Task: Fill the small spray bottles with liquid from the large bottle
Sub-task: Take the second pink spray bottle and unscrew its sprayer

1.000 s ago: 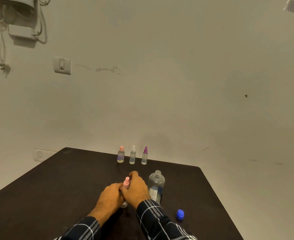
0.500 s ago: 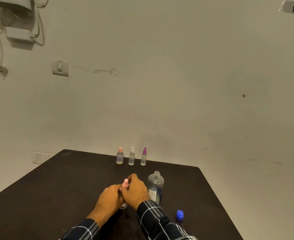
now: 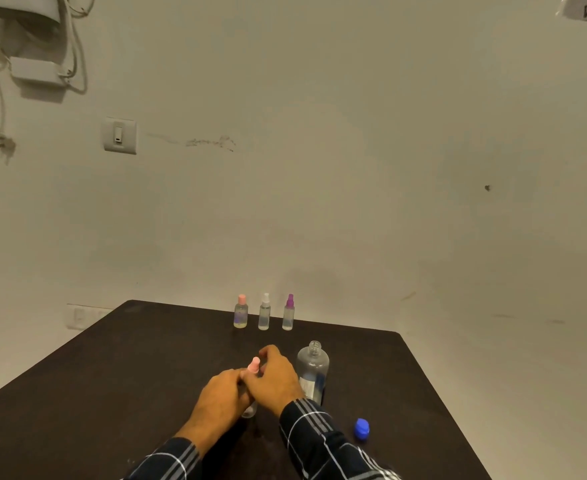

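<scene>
Low in the centre of the frame, the small spray bottle [image 3: 249, 411] stands on the dark worktop [image 3: 112, 375] with both hands about it. The left hand [image 3: 221, 396] has its grip wrapped round the clear body. The right hand [image 3: 274, 379] curls its grip over the pink top [image 3: 254, 364], seemingly to twist it, though the fingers hide which way. It looks like light, thin plastic, likely slick if wet, so it is best held low on the body, firmly but unsqueezed. The uncapped large bottle [image 3: 313, 370] stands just right of the hands, with its blue cap [image 3: 362, 428] at lower right.
</scene>
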